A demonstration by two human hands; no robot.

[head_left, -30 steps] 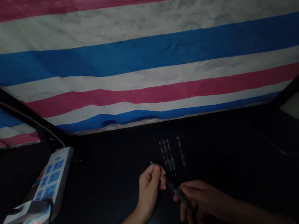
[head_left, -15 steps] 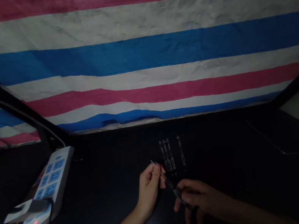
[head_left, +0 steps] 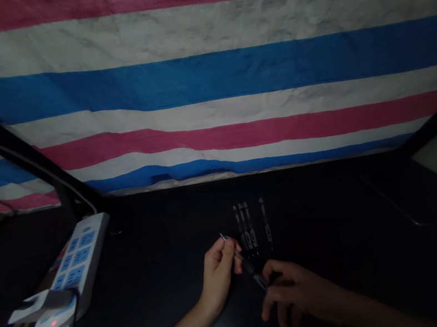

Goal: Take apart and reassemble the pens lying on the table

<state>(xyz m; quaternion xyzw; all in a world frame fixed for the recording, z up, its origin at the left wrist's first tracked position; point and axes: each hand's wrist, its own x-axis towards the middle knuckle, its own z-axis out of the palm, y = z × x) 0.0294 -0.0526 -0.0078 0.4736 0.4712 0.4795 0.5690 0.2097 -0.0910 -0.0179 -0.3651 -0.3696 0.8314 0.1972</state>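
Observation:
My left hand (head_left: 219, 276) pinches a thin dark pen (head_left: 244, 263) near its silver tip, which points up and to the left. My right hand (head_left: 299, 296) grips the pen's lower end with thumb and fingers. Both hands hover just above a black tabletop (head_left: 168, 262). Right behind them lie three pens (head_left: 245, 226) side by side, and one more pen (head_left: 265, 221) lies a little to their right.
A white power strip (head_left: 74, 268) with blue sockets lies at the left, with a plugged-in adapter (head_left: 45, 318) showing a red light at its near end. A striped red, white and blue tarp (head_left: 203, 76) hangs behind the table. A dark flat panel (head_left: 410, 197) lies at the right.
My right hand has shifted slightly along the pen's lower end, fingers regripping. The left hand and the pen stay almost in place.

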